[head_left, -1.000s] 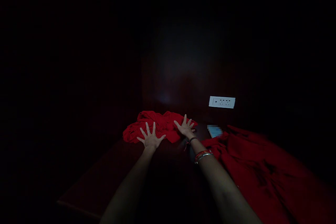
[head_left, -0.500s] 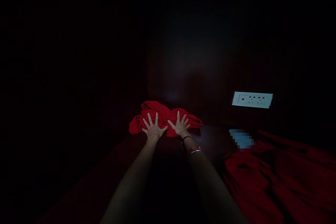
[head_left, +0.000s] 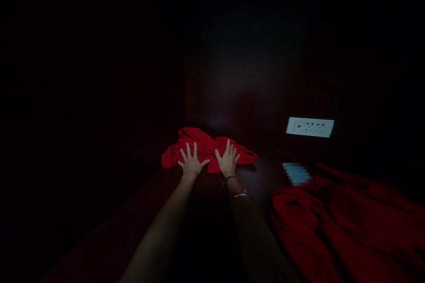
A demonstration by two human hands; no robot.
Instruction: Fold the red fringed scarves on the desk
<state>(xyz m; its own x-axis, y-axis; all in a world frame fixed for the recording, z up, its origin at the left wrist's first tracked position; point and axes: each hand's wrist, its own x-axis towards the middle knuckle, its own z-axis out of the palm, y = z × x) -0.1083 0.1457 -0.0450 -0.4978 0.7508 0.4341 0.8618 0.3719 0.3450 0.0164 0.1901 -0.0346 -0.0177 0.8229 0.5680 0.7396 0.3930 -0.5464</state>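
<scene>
A crumpled red cloth (head_left: 199, 135) lies on a dark reddish surface, close to the corner where the dark walls meet. My left hand (head_left: 191, 163) rests on its left part, palm down with fingers spread, a ring on one finger. On the right part of the cloth lies my right hand (head_left: 227, 161), also flat, its thumb held apart from the fingers. Bracelets (head_left: 241, 194) circle my right wrist and forearm. Neither hand grips the fabric.
A white socket panel (head_left: 310, 127) is set in the wall at the right. Below it lies a pixelated bluish flat object (head_left: 296, 173). A larger spread of red fabric (head_left: 358, 225) covers the lower right. Most surroundings are too dark to make out.
The socket panel, bluish object and large red fabric appear further left as the view shifts. The fingers of my right hand are somewhat closer together. Both hands stay on the cloth.
</scene>
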